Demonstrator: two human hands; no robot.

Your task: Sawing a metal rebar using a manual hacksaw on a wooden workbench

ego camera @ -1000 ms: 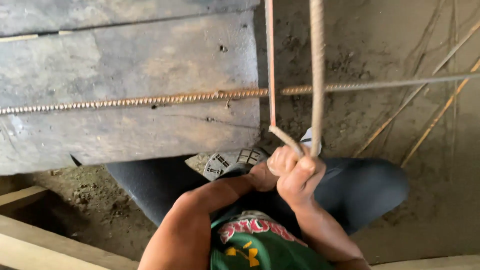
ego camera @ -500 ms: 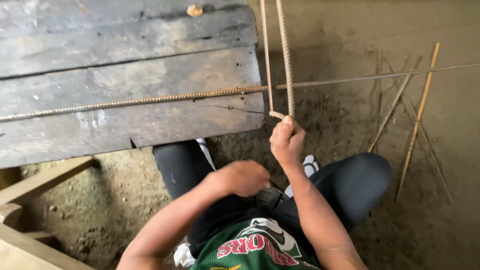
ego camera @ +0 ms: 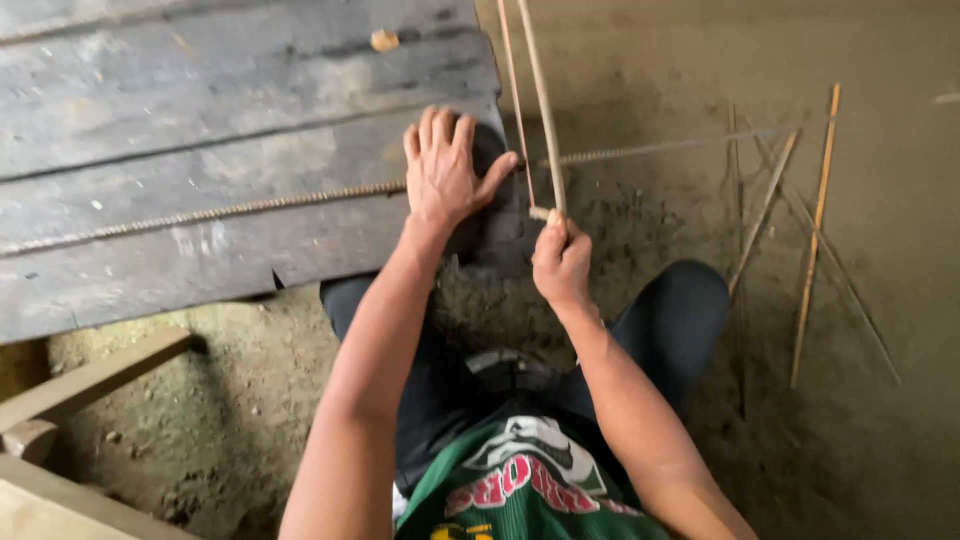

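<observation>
Left hand (ego camera: 442,168) flat, fingers spread, pressing ribbed rebar (ego camera: 220,211) running sideways across plank tabletop (ego camera: 150,130). Right hand (ego camera: 560,262) fisted round bent rod (ego camera: 545,110), long axis pointing straight away.

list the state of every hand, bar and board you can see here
left hand: flat, pressing the long ribbed bar onto the planks
right hand: closed around the bent bar
long ribbed bar: lying across the planks
bent bar: upright, hooked end at the fist
thin rods: loose on the dirt

1 head cam, looks steeply down, close over hands.
</observation>
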